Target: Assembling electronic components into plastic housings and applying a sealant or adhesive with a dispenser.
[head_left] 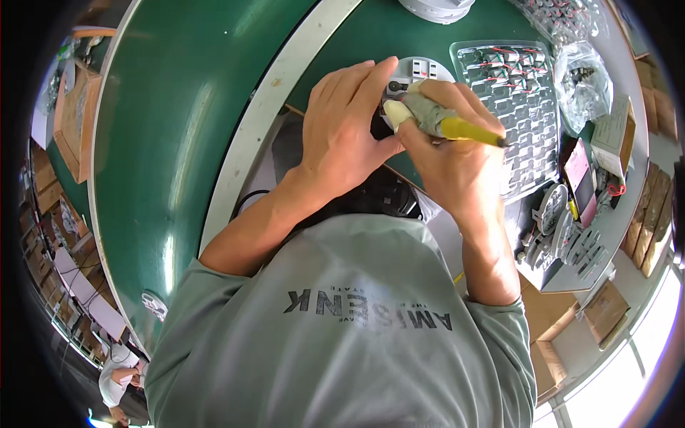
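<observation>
A round pale-grey housing (442, 73) with white rectangular fittings and a dark round piece lies on the green bench in front of me. My left hand (341, 135) is closed on its left side, the fingers laid along it and the thumb toward the right hand. In my right hand (460, 160) is a yellow-handled, pen-like tool (467, 131) with a grey-wrapped grip and dark rear end. Pale finger covers show on that hand's thumb and fingertip. The tool's working tip is hidden behind the fingers, close to the housing.
A clear compartment tray (531, 130) with small wired parts stands to the right. Clear plastic bags (583, 82) and an open carton (612, 139) lie beyond it. Grey moulded parts (564, 228) are piled nearer. Another round grey housing (439, 8) sits at the far edge.
</observation>
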`<state>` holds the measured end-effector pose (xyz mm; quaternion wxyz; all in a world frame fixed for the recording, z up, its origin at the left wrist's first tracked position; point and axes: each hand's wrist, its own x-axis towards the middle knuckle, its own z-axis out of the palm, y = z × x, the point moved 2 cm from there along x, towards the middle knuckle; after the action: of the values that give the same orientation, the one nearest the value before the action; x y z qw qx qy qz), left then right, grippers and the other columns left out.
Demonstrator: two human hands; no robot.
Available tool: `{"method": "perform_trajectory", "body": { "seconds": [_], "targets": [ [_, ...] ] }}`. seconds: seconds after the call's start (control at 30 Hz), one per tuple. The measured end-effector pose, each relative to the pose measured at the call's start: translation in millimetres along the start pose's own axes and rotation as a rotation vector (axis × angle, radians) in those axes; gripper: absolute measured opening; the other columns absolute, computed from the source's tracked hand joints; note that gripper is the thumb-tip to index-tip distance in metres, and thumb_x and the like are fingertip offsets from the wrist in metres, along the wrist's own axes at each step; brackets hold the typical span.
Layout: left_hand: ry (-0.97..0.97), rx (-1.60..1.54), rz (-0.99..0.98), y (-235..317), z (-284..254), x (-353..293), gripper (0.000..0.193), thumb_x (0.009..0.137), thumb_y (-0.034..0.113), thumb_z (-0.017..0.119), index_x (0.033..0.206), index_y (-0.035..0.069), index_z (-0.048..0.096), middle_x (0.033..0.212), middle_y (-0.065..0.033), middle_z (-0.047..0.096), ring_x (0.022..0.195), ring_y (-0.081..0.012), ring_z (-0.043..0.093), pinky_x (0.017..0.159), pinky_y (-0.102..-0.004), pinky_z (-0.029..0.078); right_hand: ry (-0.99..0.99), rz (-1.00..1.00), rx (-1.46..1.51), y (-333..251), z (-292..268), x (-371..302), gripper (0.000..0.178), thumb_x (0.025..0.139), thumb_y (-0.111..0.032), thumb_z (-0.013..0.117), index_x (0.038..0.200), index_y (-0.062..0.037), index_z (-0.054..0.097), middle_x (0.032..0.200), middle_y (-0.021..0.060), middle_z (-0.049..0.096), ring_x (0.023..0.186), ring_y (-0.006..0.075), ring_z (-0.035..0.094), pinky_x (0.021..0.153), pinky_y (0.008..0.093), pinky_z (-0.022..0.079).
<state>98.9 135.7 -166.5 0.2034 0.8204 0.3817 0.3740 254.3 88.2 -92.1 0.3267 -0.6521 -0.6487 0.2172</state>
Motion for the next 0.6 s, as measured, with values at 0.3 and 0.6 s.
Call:
{"method": "perform_trajectory", "body": {
  "seconds": [0.3, 0.6],
  "targets": [
    [0.004, -0.006, -0.01, 6.6, -3.4, -7.3, 0.092, 0.067, 0.033, 0.1, 0.145, 0.001, 0.063, 0.132, -0.0176, 0.069, 0.123, -0.0396, 0.065, 0.109, -0.0505, 0.049, 0.192, 0.277, 0.293, 30.6, -40.6, -13.1, 0.034, 0.089, -0.014, 0.087, 0.118, -0.0002, 0.074, 0.098, 0.012, 0.077, 0.082, 0.0196, 0.076, 0.071, 0.0329, 0.062],
    [0.013, 0.015, 0.016, 1.9, 2.9, -5.3, 0.086, 0.069, 0.037, 0.1, 0.141, 0.002, 0.067, 0.135, -0.0155, 0.07, 0.125, -0.0375, 0.066, 0.108, -0.0488, 0.05, 0.176, 0.224, 0.076, 23.0, -19.3, -6.6, 0.022, 0.089, -0.011, 0.085, 0.105, 0.002, 0.077, 0.091, 0.0141, 0.076, 0.074, 0.0165, 0.074, 0.067, 0.0323, 0.058]
  ]
}}
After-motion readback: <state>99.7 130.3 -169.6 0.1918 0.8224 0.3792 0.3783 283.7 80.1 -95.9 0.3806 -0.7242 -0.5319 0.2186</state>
